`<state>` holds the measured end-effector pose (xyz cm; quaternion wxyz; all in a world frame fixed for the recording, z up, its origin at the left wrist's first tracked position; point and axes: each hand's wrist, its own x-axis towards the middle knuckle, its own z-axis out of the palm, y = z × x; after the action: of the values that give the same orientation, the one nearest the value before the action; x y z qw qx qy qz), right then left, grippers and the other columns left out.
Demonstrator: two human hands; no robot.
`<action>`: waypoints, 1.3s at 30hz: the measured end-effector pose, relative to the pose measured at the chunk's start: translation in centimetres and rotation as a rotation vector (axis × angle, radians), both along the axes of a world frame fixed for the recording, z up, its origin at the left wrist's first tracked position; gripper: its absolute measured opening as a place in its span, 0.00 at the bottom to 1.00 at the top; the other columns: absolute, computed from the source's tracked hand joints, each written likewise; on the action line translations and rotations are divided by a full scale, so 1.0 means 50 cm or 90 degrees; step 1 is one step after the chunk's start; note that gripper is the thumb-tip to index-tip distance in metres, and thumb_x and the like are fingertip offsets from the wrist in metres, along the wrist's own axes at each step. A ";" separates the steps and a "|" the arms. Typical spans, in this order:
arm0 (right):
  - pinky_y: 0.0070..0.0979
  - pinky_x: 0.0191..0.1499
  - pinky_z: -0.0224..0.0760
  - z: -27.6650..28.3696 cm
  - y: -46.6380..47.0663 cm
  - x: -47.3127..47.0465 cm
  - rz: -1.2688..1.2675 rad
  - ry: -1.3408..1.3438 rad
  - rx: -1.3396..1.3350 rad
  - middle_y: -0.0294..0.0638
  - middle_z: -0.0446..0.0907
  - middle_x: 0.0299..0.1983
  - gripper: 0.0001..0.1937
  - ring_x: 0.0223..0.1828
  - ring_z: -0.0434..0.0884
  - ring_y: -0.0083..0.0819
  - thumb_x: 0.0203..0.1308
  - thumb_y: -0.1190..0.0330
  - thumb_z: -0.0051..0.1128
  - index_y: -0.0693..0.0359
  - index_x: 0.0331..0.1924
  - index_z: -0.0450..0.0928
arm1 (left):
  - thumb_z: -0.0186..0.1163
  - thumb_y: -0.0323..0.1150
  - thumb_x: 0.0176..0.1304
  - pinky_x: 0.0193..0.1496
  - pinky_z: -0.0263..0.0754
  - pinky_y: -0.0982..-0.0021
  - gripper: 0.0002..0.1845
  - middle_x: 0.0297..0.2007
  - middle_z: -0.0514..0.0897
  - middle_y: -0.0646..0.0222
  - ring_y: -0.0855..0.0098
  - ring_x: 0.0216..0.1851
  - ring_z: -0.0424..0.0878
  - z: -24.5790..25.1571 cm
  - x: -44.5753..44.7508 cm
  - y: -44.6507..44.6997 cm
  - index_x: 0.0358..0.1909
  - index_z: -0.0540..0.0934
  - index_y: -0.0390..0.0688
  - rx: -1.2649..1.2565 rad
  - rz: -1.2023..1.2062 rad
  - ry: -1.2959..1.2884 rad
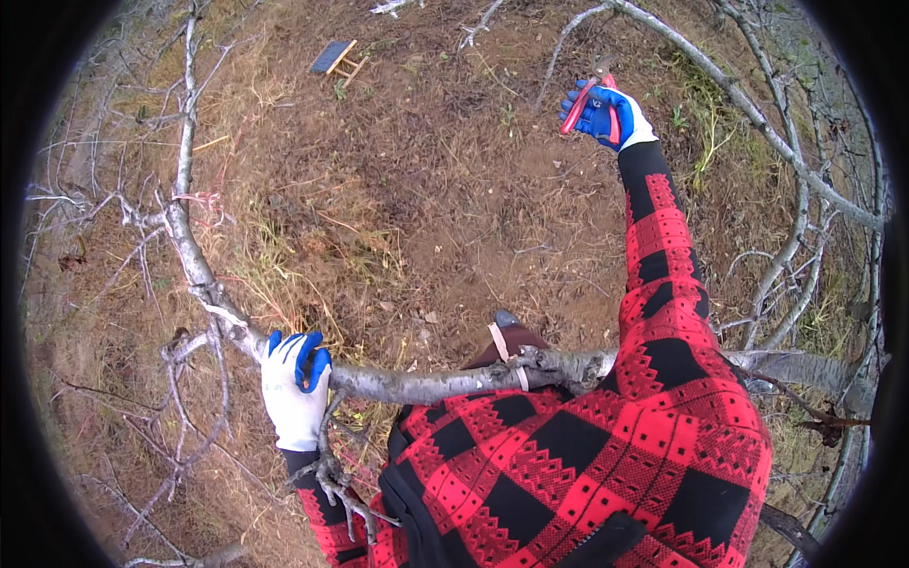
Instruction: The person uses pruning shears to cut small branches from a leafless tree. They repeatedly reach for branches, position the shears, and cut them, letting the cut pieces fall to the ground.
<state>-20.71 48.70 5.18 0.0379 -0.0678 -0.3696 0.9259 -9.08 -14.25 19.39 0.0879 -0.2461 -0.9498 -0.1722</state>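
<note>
My left hand (297, 387), in a white glove with blue-coated fingers, grips a thick grey tree branch (419, 385) that crosses in front of my body. Out to the upper right, my right hand (607, 117), gloved the same way, holds red-handled pruning shears (579, 108). Their metal head points away from me, and the handles look spread. No twig is plainly seen between the blades, which are small and hard to make out. A pale strip (499, 342) hangs over the branch near its middle.
Bare twigs (174, 426) spread at the left, and a long limb (738, 92) arches over the right. A small stool (334, 57) with a dark top lies on the ground at the upper left. Dry grass and leaves cover the soil.
</note>
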 end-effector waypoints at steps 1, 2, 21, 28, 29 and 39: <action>0.67 0.67 0.65 0.023 -0.008 -0.004 -0.003 0.021 -0.012 0.62 0.74 0.60 0.22 0.63 0.74 0.64 0.65 0.72 0.57 0.67 0.61 0.67 | 0.69 0.27 0.54 0.72 0.65 0.51 0.16 0.45 0.86 0.62 0.59 0.51 0.83 -0.001 0.000 -0.001 0.46 0.85 0.45 0.002 -0.001 -0.003; 0.67 0.68 0.63 0.043 -0.012 -0.008 0.006 0.043 -0.046 0.63 0.73 0.60 0.21 0.64 0.73 0.64 0.66 0.71 0.56 0.68 0.61 0.67 | 0.69 0.27 0.54 0.72 0.65 0.51 0.16 0.45 0.86 0.62 0.59 0.51 0.83 0.000 0.000 0.000 0.46 0.85 0.45 0.006 0.000 -0.009; 0.50 0.58 0.70 0.096 0.049 -0.116 0.004 0.263 -0.166 0.50 0.78 0.43 0.15 0.49 0.78 0.50 0.69 0.70 0.52 0.72 0.53 0.72 | 0.70 0.28 0.54 0.73 0.63 0.51 0.19 0.47 0.85 0.62 0.57 0.55 0.81 0.005 0.007 -0.001 0.49 0.85 0.47 -0.022 0.015 -0.008; 0.47 0.49 0.74 0.056 0.001 -0.108 -0.213 0.058 -0.097 0.47 0.76 0.34 0.11 0.37 0.79 0.44 0.66 0.71 0.56 0.68 0.48 0.72 | 0.69 0.27 0.54 0.73 0.63 0.49 0.17 0.46 0.85 0.62 0.58 0.53 0.82 0.010 0.005 0.001 0.48 0.85 0.46 -0.021 0.010 -0.020; 0.47 0.47 0.77 0.052 -0.009 -0.109 -0.263 0.014 -0.078 0.47 0.77 0.33 0.10 0.35 0.79 0.44 0.67 0.70 0.56 0.67 0.47 0.72 | 0.69 0.26 0.54 0.73 0.63 0.49 0.17 0.45 0.86 0.62 0.58 0.53 0.82 0.011 0.005 0.002 0.48 0.85 0.45 -0.021 0.009 -0.017; 0.32 0.20 0.72 0.070 -0.115 -0.160 -0.537 -0.087 0.202 0.40 0.70 0.25 0.12 0.20 0.74 0.31 0.62 0.67 0.57 0.60 0.41 0.64 | 0.66 0.25 0.56 0.73 0.62 0.50 0.13 0.43 0.86 0.63 0.59 0.48 0.82 0.017 0.005 0.015 0.45 0.84 0.42 -0.016 0.004 -0.026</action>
<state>-28.72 42.94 8.67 0.3974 -0.2668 -0.4487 0.7547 -8.83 -13.48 20.23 0.0659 -0.2408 -0.9542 -0.1647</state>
